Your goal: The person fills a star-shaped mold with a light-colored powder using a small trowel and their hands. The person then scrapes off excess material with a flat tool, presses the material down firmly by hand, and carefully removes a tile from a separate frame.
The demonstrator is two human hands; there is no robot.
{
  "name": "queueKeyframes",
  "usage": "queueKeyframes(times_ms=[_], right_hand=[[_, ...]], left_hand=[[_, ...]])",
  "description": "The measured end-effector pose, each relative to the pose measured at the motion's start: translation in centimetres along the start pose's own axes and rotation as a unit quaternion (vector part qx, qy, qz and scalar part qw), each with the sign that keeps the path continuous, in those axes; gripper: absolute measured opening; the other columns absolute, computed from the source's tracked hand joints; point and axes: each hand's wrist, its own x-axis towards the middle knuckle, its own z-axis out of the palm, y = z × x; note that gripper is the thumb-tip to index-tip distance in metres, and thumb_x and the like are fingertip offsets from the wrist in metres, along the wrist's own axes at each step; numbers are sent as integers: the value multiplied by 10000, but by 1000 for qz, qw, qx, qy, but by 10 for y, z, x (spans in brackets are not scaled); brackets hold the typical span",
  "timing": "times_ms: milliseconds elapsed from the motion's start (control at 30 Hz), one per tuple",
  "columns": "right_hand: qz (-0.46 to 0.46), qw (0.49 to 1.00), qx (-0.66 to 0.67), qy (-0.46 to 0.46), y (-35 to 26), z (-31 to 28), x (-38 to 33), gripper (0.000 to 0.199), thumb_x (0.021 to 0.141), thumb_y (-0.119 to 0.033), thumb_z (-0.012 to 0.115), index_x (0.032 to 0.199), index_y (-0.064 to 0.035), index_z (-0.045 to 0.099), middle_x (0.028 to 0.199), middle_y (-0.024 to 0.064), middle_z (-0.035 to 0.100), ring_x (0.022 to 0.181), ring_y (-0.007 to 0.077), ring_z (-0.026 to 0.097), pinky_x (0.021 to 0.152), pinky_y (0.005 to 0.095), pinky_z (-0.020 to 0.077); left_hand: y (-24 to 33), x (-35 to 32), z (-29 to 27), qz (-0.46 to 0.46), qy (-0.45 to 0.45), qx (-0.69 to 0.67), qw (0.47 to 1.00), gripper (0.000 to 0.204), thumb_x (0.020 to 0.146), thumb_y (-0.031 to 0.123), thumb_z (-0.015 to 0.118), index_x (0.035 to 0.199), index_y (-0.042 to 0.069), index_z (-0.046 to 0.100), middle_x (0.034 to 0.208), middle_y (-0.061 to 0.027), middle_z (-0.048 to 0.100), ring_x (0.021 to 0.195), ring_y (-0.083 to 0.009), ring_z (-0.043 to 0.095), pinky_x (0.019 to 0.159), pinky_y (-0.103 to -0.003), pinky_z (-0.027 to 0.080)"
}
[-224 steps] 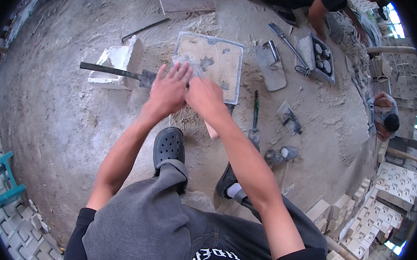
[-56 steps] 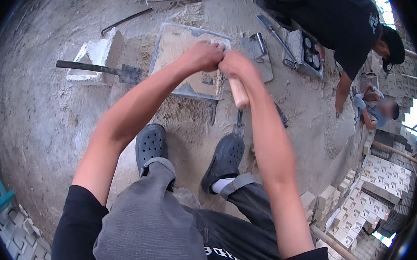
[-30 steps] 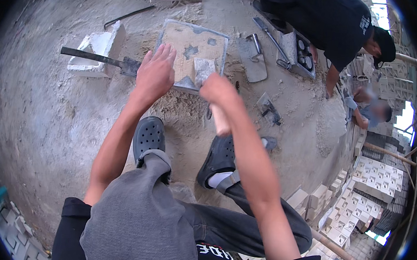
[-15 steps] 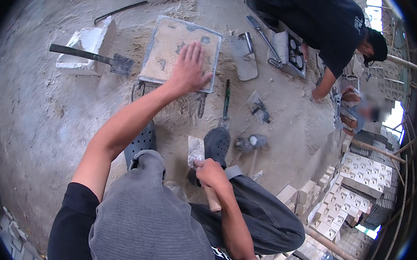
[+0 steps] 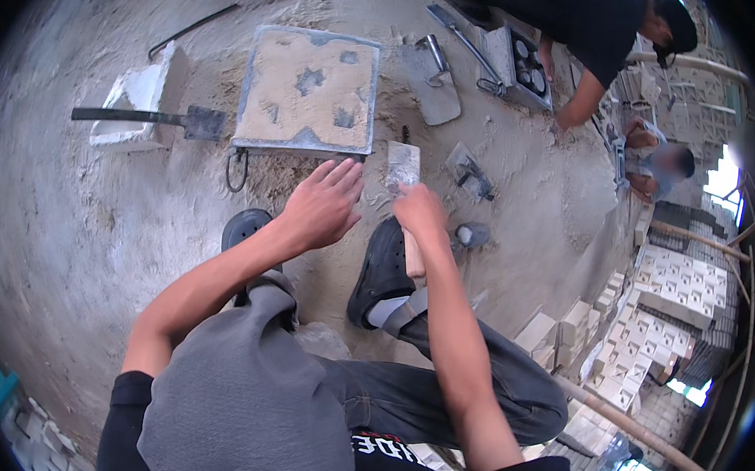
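Observation:
A square metal-framed mould (image 5: pixel 372 95) lies on the ground ahead of me. Sandy powder (image 5: pixel 275 79) fills it, with grey patterned patches showing through. My left hand (image 5: pixel 323 204) is open, palm down and fingers together, at the mould's near right corner. My right hand (image 5: pixel 420 214) grips a wooden paddle (image 5: pixel 404 166), its flat dusty blade pointing away from me and its thick handle toward my leg. The blade is to the right of the mould's near corner and covers most of a thin tool behind it. A wire loop (image 5: pixel 236 173) hangs from the mould's near left side.
Left of the mould, a flat scraper (image 5: pixel 203 124) rests across a broken white block (image 5: pixel 133 105). To the right lie a flat trowel (image 5: pixel 439 100), a small float (image 5: pixel 471 174) and a round-headed mallet (image 5: pixel 472 235). A co-worker (image 5: pixel 575 39) bends over another mould (image 5: pixel 529 71).
My left hand has come off the mould's powder toward me. My right hand has moved forward with the paddle. More grey patches show in the powder.

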Motion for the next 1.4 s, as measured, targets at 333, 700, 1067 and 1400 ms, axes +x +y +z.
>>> queueKeyframes(times_ms=[333, 700, 1067, 1400], right_hand=[[28, 996, -11, -80, 16, 36, 56, 290, 809, -141, 581, 1026, -1, 714, 1083, 254, 683, 1034, 423, 655, 874, 499, 531], [-93, 993, 71, -11, 10, 46, 110, 186, 806, -135, 620, 891, 9, 702, 964, 259, 694, 934, 428, 678, 789, 502, 556], [-165, 986, 20, 6, 23, 55, 161, 200, 794, -154, 649, 949, -50, 719, 989, 187, 715, 955, 383, 689, 804, 478, 566], [-131, 989, -7, 70, 41, -15, 76, 292, 898, -215, 523, 1068, -73, 713, 988, 234, 700, 960, 414, 673, 850, 495, 538]], left_hand=[[-37, 67, -100, 30, -157, 50, 986, 167, 941, 167, 568, 894, 47, 674, 778, -140, 661, 779, -267, 693, 672, -416, 571], [-113, 276, 33, -59, -283, 140, 947, 320, 816, -25, 582, 1119, 14, 676, 1089, -232, 680, 1032, -375, 655, 860, -450, 543], [-63, 262, 120, -124, -350, 108, 922, 315, 741, 52, 689, 1049, 69, 752, 1196, -154, 680, 1118, -309, 651, 922, -407, 534], [-58, 242, 7, -139, -102, -44, 984, 356, 802, 84, 568, 1132, 43, 695, 1068, -234, 690, 1012, -392, 661, 877, -466, 530]])
